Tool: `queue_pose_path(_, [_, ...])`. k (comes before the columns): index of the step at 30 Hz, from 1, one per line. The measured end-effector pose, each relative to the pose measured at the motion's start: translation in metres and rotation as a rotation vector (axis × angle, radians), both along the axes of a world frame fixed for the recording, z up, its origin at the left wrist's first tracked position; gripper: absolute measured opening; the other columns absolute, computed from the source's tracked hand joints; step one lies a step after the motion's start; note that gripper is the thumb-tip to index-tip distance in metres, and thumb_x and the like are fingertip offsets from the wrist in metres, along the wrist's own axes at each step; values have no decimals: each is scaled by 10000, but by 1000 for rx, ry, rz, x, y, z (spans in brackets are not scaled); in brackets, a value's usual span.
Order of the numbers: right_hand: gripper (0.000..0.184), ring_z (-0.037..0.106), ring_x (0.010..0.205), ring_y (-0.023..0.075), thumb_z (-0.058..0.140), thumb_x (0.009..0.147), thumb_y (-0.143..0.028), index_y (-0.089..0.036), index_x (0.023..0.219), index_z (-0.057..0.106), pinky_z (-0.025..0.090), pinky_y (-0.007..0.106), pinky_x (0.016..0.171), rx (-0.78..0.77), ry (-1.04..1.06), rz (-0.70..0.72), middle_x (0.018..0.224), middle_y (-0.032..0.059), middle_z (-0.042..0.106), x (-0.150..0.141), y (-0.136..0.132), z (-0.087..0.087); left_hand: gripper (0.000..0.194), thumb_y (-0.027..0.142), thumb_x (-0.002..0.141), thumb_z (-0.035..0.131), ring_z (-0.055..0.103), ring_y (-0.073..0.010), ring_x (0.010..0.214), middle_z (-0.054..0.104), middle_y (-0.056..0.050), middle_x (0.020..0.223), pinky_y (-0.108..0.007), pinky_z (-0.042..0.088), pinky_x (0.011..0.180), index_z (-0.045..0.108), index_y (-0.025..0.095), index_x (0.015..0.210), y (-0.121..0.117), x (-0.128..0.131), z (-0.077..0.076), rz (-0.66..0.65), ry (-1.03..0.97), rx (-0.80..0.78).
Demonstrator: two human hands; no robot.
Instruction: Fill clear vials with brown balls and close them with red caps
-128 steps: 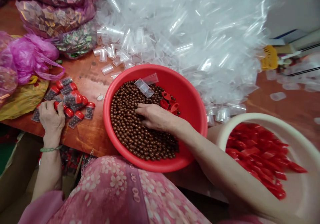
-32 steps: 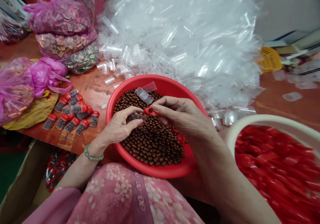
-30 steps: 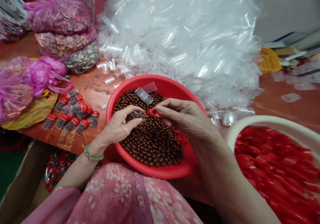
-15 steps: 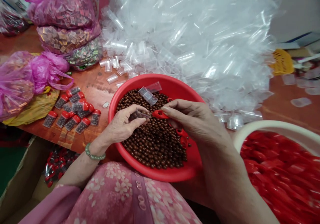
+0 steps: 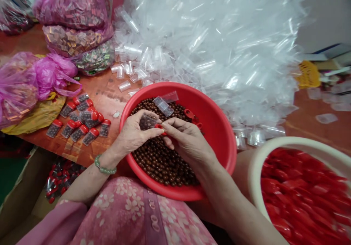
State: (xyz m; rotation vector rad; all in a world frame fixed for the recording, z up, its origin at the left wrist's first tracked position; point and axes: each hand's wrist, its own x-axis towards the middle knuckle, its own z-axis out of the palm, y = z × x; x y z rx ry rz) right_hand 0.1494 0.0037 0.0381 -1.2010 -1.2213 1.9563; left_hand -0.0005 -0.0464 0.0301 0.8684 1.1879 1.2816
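Observation:
My left hand is shut on a small transparent tube filled with brown beads, held above a red plastic basin. My right hand pinches a red cap between finger and thumb, and the cap touches the tube's end. Below both hands lies a mass of glossy brown beads. Two empty transparent tubes rest on the beads near the far rim. Several loose red caps sit beyond my right hand.
Capped tubes lie on the wooden table at left. A huge heap of transparent tubes rises behind the basin. Pink bags of wrapped sweets stand far left. A cream basin of red caps sits at right.
My right hand has moved left, bringing the red cap against the tube in my left hand. The two hands are now closer together, and the view has shifted slightly.

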Motion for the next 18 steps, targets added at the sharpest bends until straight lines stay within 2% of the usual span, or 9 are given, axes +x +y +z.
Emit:
queue_pose_path(4, [369,425,344,33,832,651,-480,-173,689,631,324,140,343,-16,16,-19,430,-58,540,-2,-6,-3,234,147,697,750,591,-97,757,644,14,810,-251,473,780,597,146,874,1,1,2,65,106,-19])
queue_pose_path(6, [334,500,418,48,842,652,-446,-180,775,681,409,146,389,18,23,-15,522,-42,603,2,-9,-3,244,145,692,754,592,-96,748,650,11,815,-251,474,767,595,145,877,1,0,1,94,116,-15])
queue_pose_path(8, [354,624,591,78,870,630,-363,-209,908,714,532,173,526,99,16,-41,742,-14,697,9,-13,-3,264,152,689,759,597,-101,761,659,6,834,-258,476,774,591,148,892,2,0,0,120,95,-8])
queue_pose_path(11, [368,696,765,112,876,626,-283,-244,951,709,601,230,706,270,-50,-136,931,-10,718,17,-20,-6,268,164,690,761,592,-103,765,655,6,835,-262,473,775,583,150,890,4,-1,-3,133,65,-8])
queue_pose_path(15, [320,712,704,136,826,703,-302,-248,981,676,617,274,671,527,-172,-221,892,3,753,20,-25,-9,231,159,700,750,557,-92,719,621,24,776,-246,450,727,581,148,857,4,-2,-5,97,85,-16])
queue_pose_path(18, [281,735,746,178,776,763,-295,-245,1025,687,623,323,714,867,-339,-179,908,33,777,18,-21,-8,195,163,726,727,548,-92,719,609,26,765,-242,438,723,579,148,852,3,-2,-7,53,59,-2])
